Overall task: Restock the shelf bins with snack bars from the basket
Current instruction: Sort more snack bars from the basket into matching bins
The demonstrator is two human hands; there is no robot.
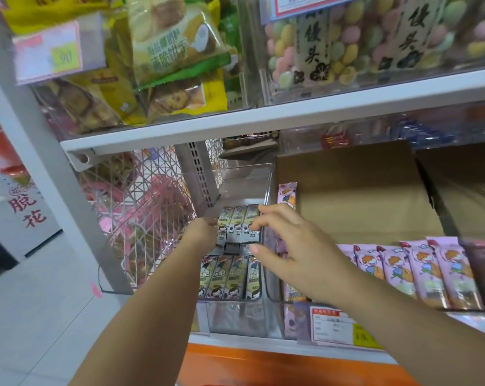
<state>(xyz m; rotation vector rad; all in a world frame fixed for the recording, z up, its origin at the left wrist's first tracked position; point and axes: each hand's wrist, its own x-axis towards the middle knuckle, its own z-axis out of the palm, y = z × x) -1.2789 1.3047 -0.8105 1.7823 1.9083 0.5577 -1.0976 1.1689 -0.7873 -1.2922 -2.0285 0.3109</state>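
Reaching over the orange shelf lip [263, 363] with both arms. On the shelf front, price label [330, 325], just right of the clear bin [235, 316]. Inside that bin, grey-green snack bars [230, 277] in two rows: nearer row flat, side by side; rear row [238, 224] behind it. At the left end of the rear row, left hand [202, 235], fingers hidden past the knuckles; grip not determinable. Opposite, right hand [288, 246] loosely spread, holding nothing, index fingertip [256, 225] touching the rear row's right end. In the adjoining bin to the right, pink snack bars [419, 271] ranked side by side; one upright pink bar [287, 195] against a cardboard box [347, 190]. Left of the clear bin, wire mesh panel [141, 204]. Above, white shelf [263, 115] carrying biscuit bags [166, 51] and a tub of pastel sweets [347, 45].
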